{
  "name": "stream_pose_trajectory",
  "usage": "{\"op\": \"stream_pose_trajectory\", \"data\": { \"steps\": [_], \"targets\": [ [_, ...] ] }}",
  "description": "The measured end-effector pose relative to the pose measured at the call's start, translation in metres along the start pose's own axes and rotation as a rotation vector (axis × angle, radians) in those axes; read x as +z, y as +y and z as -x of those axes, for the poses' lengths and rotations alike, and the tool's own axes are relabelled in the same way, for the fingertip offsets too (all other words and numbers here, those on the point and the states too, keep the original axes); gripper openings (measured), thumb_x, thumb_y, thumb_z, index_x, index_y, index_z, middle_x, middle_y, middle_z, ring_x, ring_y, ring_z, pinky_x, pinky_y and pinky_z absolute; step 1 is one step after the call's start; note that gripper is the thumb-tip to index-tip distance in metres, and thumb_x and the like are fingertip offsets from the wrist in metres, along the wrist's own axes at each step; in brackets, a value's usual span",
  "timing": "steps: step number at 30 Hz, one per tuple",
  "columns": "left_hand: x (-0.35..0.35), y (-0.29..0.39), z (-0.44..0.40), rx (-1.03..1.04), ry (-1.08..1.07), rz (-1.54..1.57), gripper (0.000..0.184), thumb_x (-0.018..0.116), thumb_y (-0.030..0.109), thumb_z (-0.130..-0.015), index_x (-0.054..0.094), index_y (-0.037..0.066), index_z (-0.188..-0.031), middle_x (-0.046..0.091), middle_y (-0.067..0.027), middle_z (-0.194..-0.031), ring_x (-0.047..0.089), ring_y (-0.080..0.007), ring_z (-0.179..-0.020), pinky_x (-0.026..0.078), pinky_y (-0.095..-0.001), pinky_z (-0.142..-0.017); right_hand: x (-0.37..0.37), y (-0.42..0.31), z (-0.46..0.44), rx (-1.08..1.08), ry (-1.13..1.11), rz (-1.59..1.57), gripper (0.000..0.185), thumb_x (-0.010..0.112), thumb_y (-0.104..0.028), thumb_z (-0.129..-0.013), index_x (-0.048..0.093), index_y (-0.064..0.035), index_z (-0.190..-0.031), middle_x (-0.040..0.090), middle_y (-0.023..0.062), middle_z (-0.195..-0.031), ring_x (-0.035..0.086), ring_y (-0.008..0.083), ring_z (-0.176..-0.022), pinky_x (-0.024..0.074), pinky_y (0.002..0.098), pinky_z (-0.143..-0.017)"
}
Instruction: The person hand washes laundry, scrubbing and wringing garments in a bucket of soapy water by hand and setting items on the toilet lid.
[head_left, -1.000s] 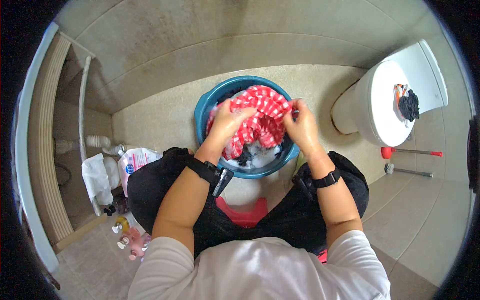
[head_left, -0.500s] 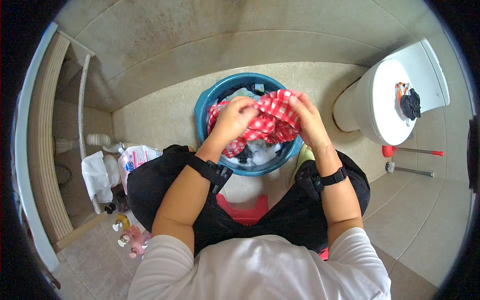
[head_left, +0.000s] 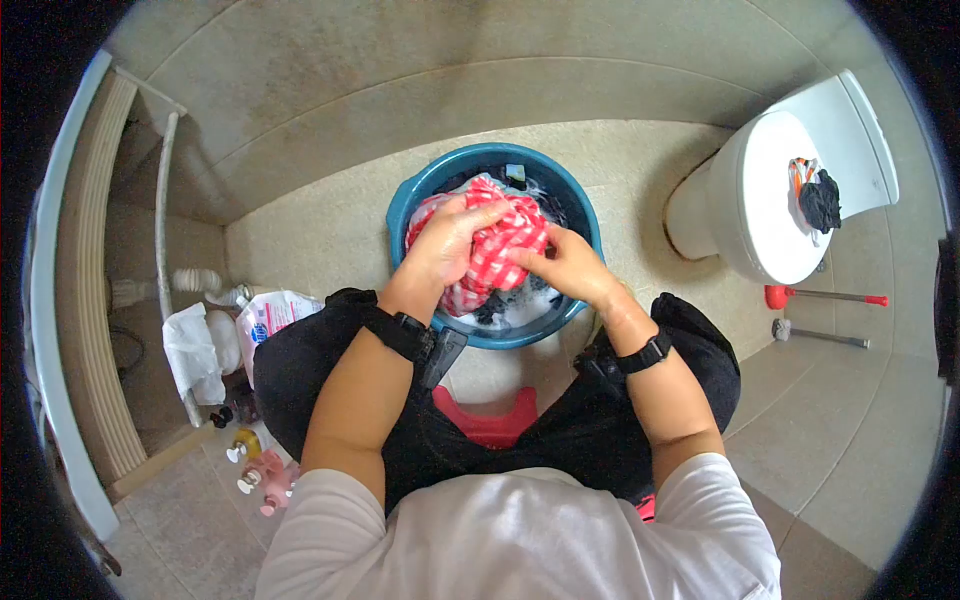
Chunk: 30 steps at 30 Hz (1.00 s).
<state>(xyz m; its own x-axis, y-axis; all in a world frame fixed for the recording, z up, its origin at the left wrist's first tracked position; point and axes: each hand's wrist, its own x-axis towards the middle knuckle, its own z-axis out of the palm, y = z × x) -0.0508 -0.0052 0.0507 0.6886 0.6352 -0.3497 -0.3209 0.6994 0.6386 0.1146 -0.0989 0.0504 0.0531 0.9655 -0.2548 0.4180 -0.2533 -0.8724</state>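
Observation:
A blue plastic basin (head_left: 398, 225) stands on the floor between my knees, with suds and dark wet laundry in it. Bunched over the basin is a red-and-white checked cloth (head_left: 508, 245), whose exact kind of garment does not show. My left hand (head_left: 447, 240) grips its left side, thumb lying across the top. From the right, my right hand (head_left: 568, 265) holds the cloth's edge between thumb and fingers, the fingertips partly hidden behind the fabric. White soapy foam (head_left: 530, 305) shows below the cloth.
At right stands a white toilet (head_left: 740, 200) with a black bundle (head_left: 820, 203) on its lid; a red plunger (head_left: 778, 297) lies beside it. Left are a detergent bag (head_left: 275, 315), a pipe (head_left: 168, 230) and pink bottles (head_left: 268, 475). A red stool (head_left: 490, 425) is beneath me.
My right hand has moved down and left, bringing the spread part of the checked cloth into a tighter bunch. The left hand has shifted slightly left and turned, with its thumb now over the cloth.

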Motion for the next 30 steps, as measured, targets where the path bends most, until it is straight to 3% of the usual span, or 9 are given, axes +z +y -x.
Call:
{"op": "stream_pose_trajectory", "data": {
  "steps": [5,10,13,15,17,19,23,26,30],
  "targets": [
    [-0.006,0.015,0.002,0.111,0.238,-0.021,0.02,0.061,0.01,-0.081,0.058,0.003,-0.099,0.065,-0.007,-0.088,0.063,-0.0174,-0.075,0.051,-0.0317,-0.069,-0.026,0.011,-0.009,0.093,0.147,-0.775,0.025,0.047,-0.004,-0.087,0.056,-0.0025,-0.11,0.064,0.0067,-0.098,0.063,0.016,-0.081,0.0526,0.029,-0.071],
    [-0.025,-0.008,-0.007,0.439,0.443,-1.012,0.022,0.057,0.009,-0.081,0.057,0.003,-0.102,0.065,-0.0089,-0.093,0.064,-0.023,-0.081,0.049,-0.0322,-0.073,-0.044,-0.016,-0.001,-0.088,0.147,-1.217,0.037,0.04,0.002,-0.082,0.05,0.0028,-0.117,0.057,0.0163,-0.115,0.056,0.026,-0.105,0.0432,0.0389,-0.094],
    [-0.016,-0.001,-0.007,-0.092,0.332,-0.227,0.023,0.056,0.015,-0.083,0.056,0.008,-0.105,0.064,-0.0092,-0.094,0.063,-0.0219,-0.084,0.049,-0.0327,-0.075,-0.044,-0.014,-0.002,-0.102,0.161,-1.215,0.041,0.039,0.002,-0.079,0.048,0.0039,-0.118,0.055,0.0169,-0.118,0.054,0.027,-0.108,0.0425,0.0384,-0.095],
    [-0.017,0.002,-0.01,-0.075,0.337,-0.063,0.022,0.052,0.02,-0.086,0.056,0.006,-0.104,0.064,-0.0098,-0.099,0.064,-0.0242,-0.086,0.047,-0.0372,-0.082,-0.044,-0.011,-0.005,-0.055,0.24,-1.195,0.037,0.04,0.002,-0.079,0.049,0.0037,-0.115,0.058,0.0158,-0.112,0.058,0.0254,-0.098,0.0458,0.0357,-0.089],
    [-0.014,0.011,-0.006,-0.075,0.101,0.224,0.021,0.052,0.02,-0.087,0.056,0.006,-0.102,0.064,-0.01,-0.1,0.063,-0.024,-0.087,0.048,-0.0385,-0.083,-0.044,0.001,-0.008,0.019,0.421,-0.252,0.035,0.049,-0.004,-0.081,0.049,0.0028,-0.115,0.058,0.0159,-0.11,0.058,0.0253,-0.096,0.0456,0.0346,-0.088],
    [-0.013,0.015,-0.009,-0.077,0.17,0.317,0.021,0.052,0.02,-0.087,0.057,0.005,-0.102,0.065,-0.0107,-0.099,0.064,-0.0239,-0.089,0.049,-0.0394,-0.084,-0.033,0.011,-0.015,-0.112,0.543,0.125,0.044,0.064,-0.022,-0.079,0.05,0.0004,-0.114,0.054,0.019,-0.105,0.054,0.0286,-0.097,0.0428,0.0371,-0.089],
    [-0.006,0.021,-0.001,-0.102,0.149,0.328,0.025,0.052,0.021,-0.088,0.056,0.004,-0.105,0.063,-0.0122,-0.106,0.061,-0.0241,-0.096,0.047,-0.0405,-0.088,-0.004,-0.005,0.001,-0.285,0.334,0.332,0.063,0.075,-0.04,-0.067,0.05,-0.0005,-0.111,0.053,0.0196,-0.108,0.053,0.0327,-0.101,0.0435,0.0396,-0.087],
    [-0.006,0.018,0.002,-0.088,-0.185,0.4,0.036,0.054,0.026,-0.089,0.053,0.0,-0.114,0.06,-0.0141,-0.113,0.058,-0.0239,-0.105,0.044,-0.0396,-0.094,0.006,0.015,-0.004,-0.076,0.174,0.332,0.042,0.066,-0.023,-0.077,0.053,-0.001,-0.109,0.059,0.0153,-0.1,0.059,0.0271,-0.092,0.0464,0.0359,-0.081],
    [-0.011,0.026,0.007,0.015,-0.084,0.248,0.041,0.059,0.031,-0.087,0.053,0.0,-0.113,0.06,-0.0123,-0.112,0.058,-0.0202,-0.1,0.044,-0.0357,-0.091,-0.021,0.009,-0.012,0.069,0.219,-0.259,0.019,0.048,-0.004,-0.086,0.061,-0.0016,-0.1,0.065,0.0038,-0.089,0.059,0.011,-0.08,0.0464,0.0239,-0.074]
  ]
}}
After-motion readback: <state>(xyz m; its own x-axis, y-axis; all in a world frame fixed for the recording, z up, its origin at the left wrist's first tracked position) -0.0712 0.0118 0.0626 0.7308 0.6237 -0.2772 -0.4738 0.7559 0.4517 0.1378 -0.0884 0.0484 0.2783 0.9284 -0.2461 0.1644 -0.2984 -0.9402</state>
